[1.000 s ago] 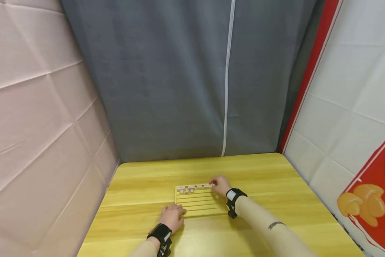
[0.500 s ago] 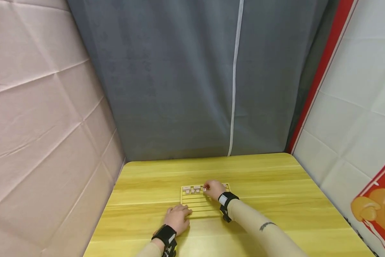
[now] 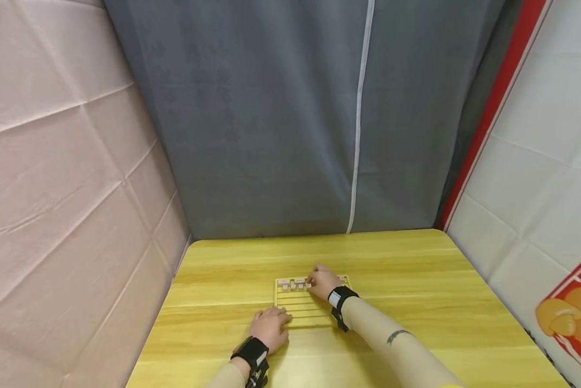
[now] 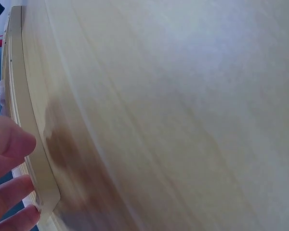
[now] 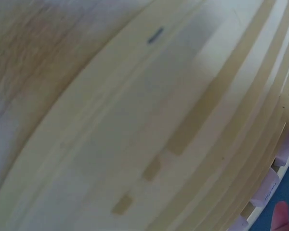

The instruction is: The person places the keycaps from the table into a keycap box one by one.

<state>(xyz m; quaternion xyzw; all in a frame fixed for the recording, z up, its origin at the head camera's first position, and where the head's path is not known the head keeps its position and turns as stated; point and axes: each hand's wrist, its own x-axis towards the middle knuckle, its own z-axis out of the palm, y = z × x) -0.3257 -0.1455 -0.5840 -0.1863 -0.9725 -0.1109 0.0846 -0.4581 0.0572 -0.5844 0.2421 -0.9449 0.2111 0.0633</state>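
Observation:
A yellow slotted keycap tray (image 3: pixel 297 307) lies on the table, with several pale pink keycaps (image 3: pixel 292 286) in its top two rows. My right hand (image 3: pixel 323 283) is over the tray's upper part and pinches a small keycap (image 3: pixel 309 285) at the end of the second row. It covers part of the top row. At the tray's near left corner, my left hand (image 3: pixel 269 327) lies with relaxed fingers touching the frame. Those fingers (image 4: pixel 14 192) show against the tray's side wall (image 4: pixel 31 134) in the left wrist view. Printed keycaps (image 5: pixel 265 187) line the tray's far edge in the right wrist view.
The wood-grain table (image 3: pixel 407 291) surrounds the tray. A grey curtain (image 3: pixel 271 134) hangs behind it, a pinkish cloth wall (image 3: pixel 67 188) stands left, and a white wall (image 3: pixel 523 178) with a red printed panel (image 3: pixel 576 307) stands right.
My right hand has moved left from the tray's top right corner to the end of the second row. The left hand stays at the near left corner. The head view has shifted slightly.

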